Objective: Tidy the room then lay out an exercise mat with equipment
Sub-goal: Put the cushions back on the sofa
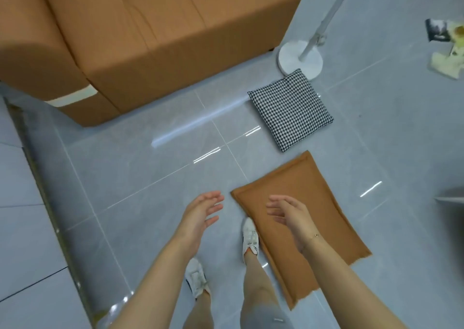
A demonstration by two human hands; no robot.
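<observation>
The brown cushion [298, 218] lay flat on the grey tiled floor [140, 178], slantwise, its far corner pointing toward the checked pillow [291, 110]. My right hand [288, 213] hung above its near half, fingers loosely spread and holding nothing; I could not tell whether it touched the fabric. My left hand [200, 215] was out over bare tile just left of the cushion, palm turned inward, fingers relaxed, also holding nothing. My right shoe [249, 235] stood against the cushion's left edge, the left shoe [197, 278] farther back on the tile. The checked pillow sat just beyond the cushion, one corner resting on the round white base of a lamp stand [300, 58]. The sofa [150, 34] filled the upper left. Some pale clutter [449, 52] lay at the right edge, too blurred to name.
</observation>
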